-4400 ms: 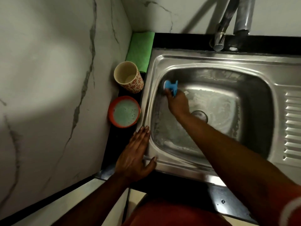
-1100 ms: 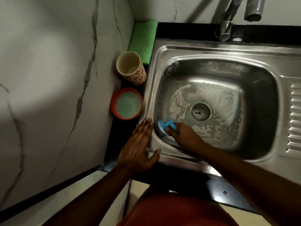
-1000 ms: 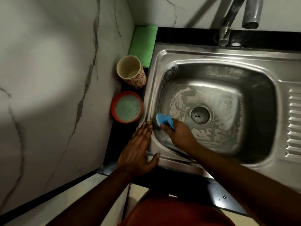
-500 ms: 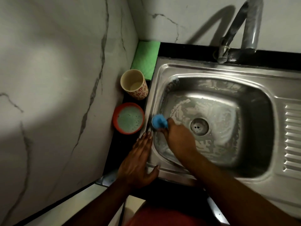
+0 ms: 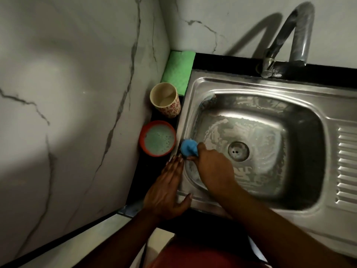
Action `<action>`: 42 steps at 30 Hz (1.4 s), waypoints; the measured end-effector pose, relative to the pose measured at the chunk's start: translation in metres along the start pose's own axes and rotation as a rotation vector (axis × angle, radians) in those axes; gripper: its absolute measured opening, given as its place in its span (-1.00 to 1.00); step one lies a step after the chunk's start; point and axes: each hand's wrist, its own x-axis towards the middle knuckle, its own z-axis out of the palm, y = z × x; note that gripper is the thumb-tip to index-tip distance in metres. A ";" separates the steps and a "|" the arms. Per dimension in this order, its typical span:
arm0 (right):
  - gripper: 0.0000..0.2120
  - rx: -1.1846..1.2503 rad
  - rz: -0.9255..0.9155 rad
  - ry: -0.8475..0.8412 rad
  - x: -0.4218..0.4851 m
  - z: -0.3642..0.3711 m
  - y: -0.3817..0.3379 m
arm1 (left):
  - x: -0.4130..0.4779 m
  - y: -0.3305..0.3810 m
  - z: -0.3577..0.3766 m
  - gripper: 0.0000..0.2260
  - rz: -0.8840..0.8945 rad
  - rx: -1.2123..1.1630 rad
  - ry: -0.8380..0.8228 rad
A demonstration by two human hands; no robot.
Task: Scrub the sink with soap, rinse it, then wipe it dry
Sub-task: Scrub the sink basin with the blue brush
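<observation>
The steel sink (image 5: 228, 82) has soapy streaks over its floor around the drain (image 5: 238, 151). My right hand (image 5: 212, 169) reaches into the basin and grips a blue scrubber (image 5: 189, 147), pressed against the sink's left wall near the rim. My left hand (image 5: 166, 188) lies flat with straight fingers on the sink's front-left rim, fingertips just beside the scrubber. A red bowl of foamy green soap water (image 5: 158, 139) stands on the black counter left of the sink.
A patterned cup (image 5: 166, 100) stands behind the red bowl, and a green cloth (image 5: 178, 72) lies in the corner. The tap (image 5: 289, 39) arches over the back rim. Marble walls close in at left and back. A ribbed drainboard (image 5: 345, 163) lies at right.
My right hand has slid the scrubber from the sink's front-left corner up along the left wall toward the rim. The left hand has stayed put. The view has tilted up, showing more of the tap.
</observation>
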 end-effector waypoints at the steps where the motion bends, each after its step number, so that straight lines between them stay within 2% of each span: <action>1: -0.66 -0.009 0.004 -0.015 0.001 0.001 0.002 | 0.000 0.000 0.000 -0.08 -0.002 -0.001 -0.004; 7: -0.68 0.024 0.051 0.040 0.060 -0.023 0.012 | 0.000 0.003 -0.002 -0.04 -0.047 -0.001 -0.049; 9: -0.66 0.018 -0.013 -0.037 0.034 -0.022 0.012 | -0.001 0.004 -0.005 -0.04 -0.061 0.003 -0.058; 12: -0.56 -0.030 -0.125 -0.247 -0.040 -0.015 0.011 | -0.002 0.008 -0.009 -0.05 -0.080 0.001 -0.089; 14: -0.54 -0.070 -0.139 -0.294 -0.069 -0.015 0.016 | -0.001 0.009 -0.010 -0.06 -0.084 -0.005 -0.097; 18: -0.53 -0.080 -0.149 -0.218 -0.039 -0.023 0.014 | -0.001 0.009 -0.010 -0.08 -0.066 0.004 -0.092; 23: -0.68 -0.098 -0.066 -0.119 0.011 -0.031 -0.011 | -0.002 0.009 -0.008 -0.09 -0.067 0.009 -0.047; 26: -0.64 0.104 -0.042 -0.307 -0.012 -0.036 -0.001 | -0.002 0.009 -0.007 -0.09 -0.047 0.000 -0.022; 29: -0.62 0.076 -0.108 -0.440 -0.052 -0.028 0.019 | -0.003 0.008 -0.006 -0.07 -0.036 0.000 0.003; 32: -0.45 0.096 0.003 -0.437 -0.030 -0.011 0.050 | -0.002 0.006 -0.004 -0.04 -0.027 0.005 0.003; 36: -0.40 0.214 0.120 -0.681 0.011 0.047 0.058 | -0.001 0.005 -0.003 -0.03 -0.029 -0.007 -0.001; 42: -0.45 0.342 0.176 -0.690 0.040 0.070 0.066 | 0.000 0.009 -0.006 -0.05 -0.038 0.010 -0.005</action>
